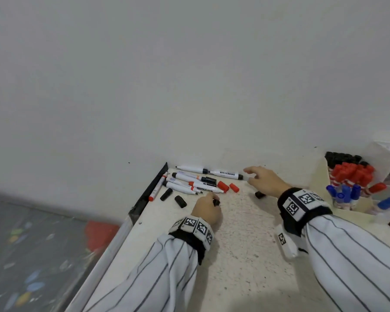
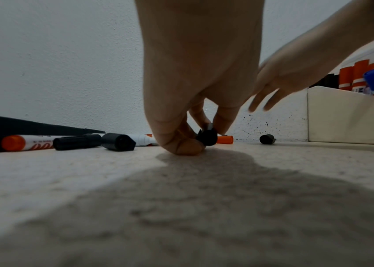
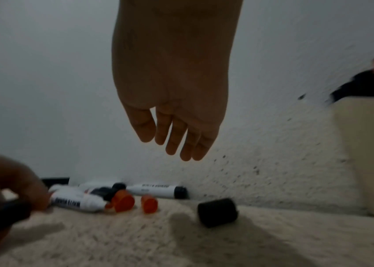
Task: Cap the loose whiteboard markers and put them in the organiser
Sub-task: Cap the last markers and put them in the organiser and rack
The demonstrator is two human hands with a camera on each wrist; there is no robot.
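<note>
Several uncapped whiteboard markers (image 1: 195, 184) lie in the table's far left corner by the wall. Two red caps (image 1: 228, 187) and loose black caps (image 1: 180, 201) lie beside them. My left hand (image 1: 208, 209) rests on the table and pinches a black cap (image 2: 207, 137) between thumb and fingers. My right hand (image 1: 260, 180) hovers with fingers straight and empty, just right of a marker labelled WHITE BOARD (image 1: 226, 174) against the wall. Another black cap (image 3: 217, 211) lies under that hand. The white organiser (image 1: 356, 206) at the right holds capped red, blue and black markers.
The wall runs right behind the markers. A dark strip (image 1: 150, 191) edges the table's left side, with a paint-spattered floor (image 1: 32, 255) and a red object (image 1: 100, 235) below. The table's near part is bare speckled surface (image 1: 245, 255).
</note>
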